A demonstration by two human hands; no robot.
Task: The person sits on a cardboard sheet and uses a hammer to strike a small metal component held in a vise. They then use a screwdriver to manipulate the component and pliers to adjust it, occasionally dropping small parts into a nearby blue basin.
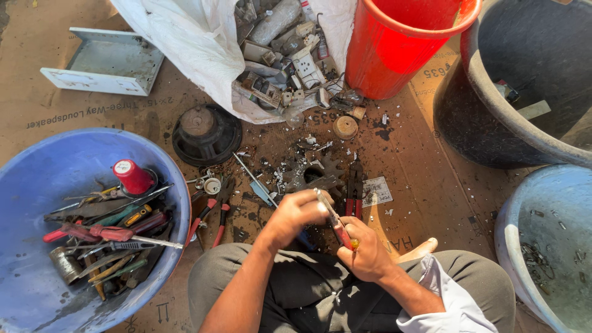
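Screwdriver (336,223) in both hands, blue tool basin (37,179) alongside

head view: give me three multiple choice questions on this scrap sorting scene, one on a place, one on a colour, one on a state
1. Where does the blue basin full of hand tools sit?
A. to the person's left
B. to the person's right
C. on the person's lap

2. What colour is the bucket beside the white sack?
A. green
B. red
C. yellow

3. What is the right hand doing?
A. resting open on the cardboard
B. reaching into the grey tub
C. gripping a screwdriver

Answers: 1 A, the basin fills the lower left of the view. 2 B, its wall is bright red. 3 C, the fingers close round the handle while the left hand meets the shaft.
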